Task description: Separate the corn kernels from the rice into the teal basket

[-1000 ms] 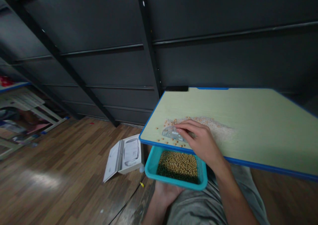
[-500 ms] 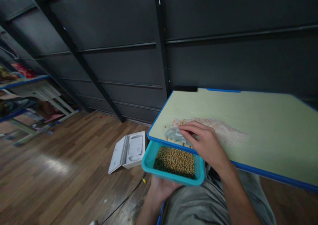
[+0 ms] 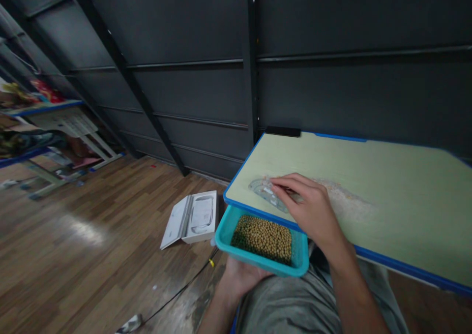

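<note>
Loose beans that dotted the table edge a second ago are mostly gone from it now, and my right hand (image 3: 311,208) has slid the clear flat plastic scraper (image 3: 266,192) back toward the far-left corner. View has swung a bit right too.

Right hand: fingers (image 3: 285,182) curled over the scraper's near end, pinching it flat against the pale green table with blue edging (image 3: 387,176); closed on it, not lifting. Scraper sits at about 11 o'clock from my knuckles, touching the tabletop, near the left edge.

Left hand (image 3: 241,277) cups the teal rectangular plastic tray (image 3: 300,255) from below, palm under its base, grip closed as far as I can tell; fingers hidden under it. Tray rim is tucked just under the table's blue edge, at 7 o'clock from the scraper.

To do this sweep well, I judge: keep scraper edge flush on the table, pull straight toward the rim, keep the tray tight under the edge so nothing drops past.

Tray holds tan round soybeans (image 3: 262,236), a full layer covering its floor. Faint whitish dusty smear (image 3: 346,201) lies on the table at 3 o'clock from my hand. On the wooden floor at 9 o'clock of the tray lies an open white cardboard box (image 3: 190,218).
</note>
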A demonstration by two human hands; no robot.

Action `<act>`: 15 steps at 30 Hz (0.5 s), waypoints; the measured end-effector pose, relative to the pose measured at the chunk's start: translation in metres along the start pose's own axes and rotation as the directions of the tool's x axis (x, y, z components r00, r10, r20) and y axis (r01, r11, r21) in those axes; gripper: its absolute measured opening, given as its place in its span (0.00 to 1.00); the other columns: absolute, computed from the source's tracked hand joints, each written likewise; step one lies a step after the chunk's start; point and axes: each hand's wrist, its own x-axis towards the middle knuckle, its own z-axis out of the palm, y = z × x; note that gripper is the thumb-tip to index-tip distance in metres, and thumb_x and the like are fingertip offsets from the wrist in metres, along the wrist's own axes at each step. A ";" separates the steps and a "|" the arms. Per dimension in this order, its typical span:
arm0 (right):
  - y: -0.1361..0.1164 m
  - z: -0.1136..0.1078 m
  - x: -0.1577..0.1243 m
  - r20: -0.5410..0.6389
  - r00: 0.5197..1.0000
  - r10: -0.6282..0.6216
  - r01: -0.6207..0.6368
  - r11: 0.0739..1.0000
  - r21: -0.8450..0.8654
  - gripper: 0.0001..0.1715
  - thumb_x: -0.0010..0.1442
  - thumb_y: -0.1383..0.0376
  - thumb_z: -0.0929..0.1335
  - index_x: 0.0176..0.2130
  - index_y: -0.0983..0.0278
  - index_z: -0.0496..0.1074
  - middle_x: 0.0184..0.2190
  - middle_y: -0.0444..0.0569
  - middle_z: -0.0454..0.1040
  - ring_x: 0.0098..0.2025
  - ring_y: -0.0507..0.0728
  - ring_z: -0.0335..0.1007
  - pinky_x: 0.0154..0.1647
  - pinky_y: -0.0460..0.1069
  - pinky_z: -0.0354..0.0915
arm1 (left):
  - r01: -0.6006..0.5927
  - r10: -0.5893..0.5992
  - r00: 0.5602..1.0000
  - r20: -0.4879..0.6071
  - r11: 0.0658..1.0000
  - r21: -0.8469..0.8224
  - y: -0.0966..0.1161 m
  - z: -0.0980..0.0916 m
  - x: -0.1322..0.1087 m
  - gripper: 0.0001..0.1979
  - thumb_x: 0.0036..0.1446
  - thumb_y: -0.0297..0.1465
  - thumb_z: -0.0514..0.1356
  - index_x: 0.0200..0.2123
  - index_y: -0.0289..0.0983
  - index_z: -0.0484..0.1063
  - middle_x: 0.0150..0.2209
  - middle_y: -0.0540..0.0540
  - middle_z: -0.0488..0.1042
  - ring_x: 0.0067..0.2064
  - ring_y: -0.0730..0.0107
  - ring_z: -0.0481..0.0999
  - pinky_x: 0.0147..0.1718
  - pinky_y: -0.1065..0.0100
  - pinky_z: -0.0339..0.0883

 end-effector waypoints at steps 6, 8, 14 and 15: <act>-0.002 0.015 0.034 0.026 1.000 -0.008 0.012 0.989 -0.150 0.09 0.63 0.72 0.69 0.42 0.64 0.80 0.40 0.49 0.80 0.40 0.57 0.76 0.43 0.52 0.69 | -0.014 0.015 1.000 -0.017 0.999 0.047 0.001 0.000 -0.002 0.30 0.65 0.49 0.49 0.58 0.34 0.71 0.64 0.35 0.68 0.64 0.43 0.66 0.61 0.40 0.56; -0.001 0.022 0.041 0.033 0.999 0.001 0.005 0.982 -0.190 0.09 0.63 0.71 0.69 0.42 0.65 0.80 0.39 0.50 0.80 0.39 0.57 0.76 0.42 0.52 0.69 | -0.031 0.035 0.998 -0.052 0.997 0.070 0.003 0.006 -0.003 0.28 0.64 0.48 0.50 0.56 0.36 0.74 0.61 0.37 0.71 0.62 0.44 0.69 0.60 0.41 0.58; 0.003 0.039 0.045 0.092 0.996 0.020 0.000 0.977 -0.215 0.09 0.62 0.72 0.69 0.41 0.65 0.80 0.39 0.51 0.81 0.37 0.57 0.76 0.41 0.51 0.68 | -0.061 0.072 0.988 -0.136 0.995 0.083 0.011 0.015 -0.008 0.25 0.61 0.49 0.54 0.45 0.37 0.80 0.51 0.39 0.80 0.56 0.48 0.75 0.57 0.45 0.63; 0.003 0.040 0.045 0.104 0.994 0.018 0.004 0.977 -0.213 0.09 0.62 0.72 0.69 0.41 0.65 0.80 0.39 0.51 0.81 0.37 0.57 0.76 0.41 0.51 0.68 | -0.063 0.076 0.986 -0.151 0.994 0.090 0.012 0.014 -0.009 0.25 0.60 0.50 0.55 0.44 0.37 0.80 0.51 0.39 0.80 0.56 0.48 0.75 0.56 0.45 0.64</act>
